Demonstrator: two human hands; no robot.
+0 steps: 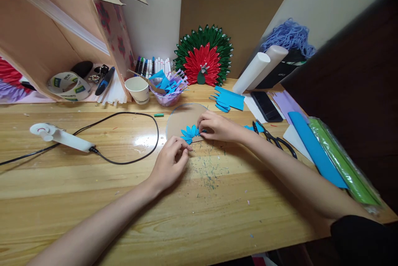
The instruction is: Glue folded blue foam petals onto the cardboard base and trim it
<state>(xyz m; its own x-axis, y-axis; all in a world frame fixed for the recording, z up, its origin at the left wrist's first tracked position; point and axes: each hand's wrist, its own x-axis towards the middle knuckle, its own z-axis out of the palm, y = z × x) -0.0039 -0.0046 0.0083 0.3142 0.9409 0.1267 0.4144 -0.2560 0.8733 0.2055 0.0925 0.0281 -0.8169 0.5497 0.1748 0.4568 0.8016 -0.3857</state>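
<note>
The blue petals [189, 133] lie fanned on the near edge of the round card disc [183, 117] at mid tabletop [93, 183]; the left hand [170, 162] pinches narrowly at their left end; the right hand [217, 127] pinches their right end; the petals seem to be getting seated; another petal would call for snug alignment beside the last.

Glossy wood table [93, 183] w/ white wall [155, 21] behind.

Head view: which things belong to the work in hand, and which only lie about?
In hand: blue petals, cardboard disc, left hand, right hand.
Lying about: scissors, white corded tool, paper cup, phone, tape roll.
</note>
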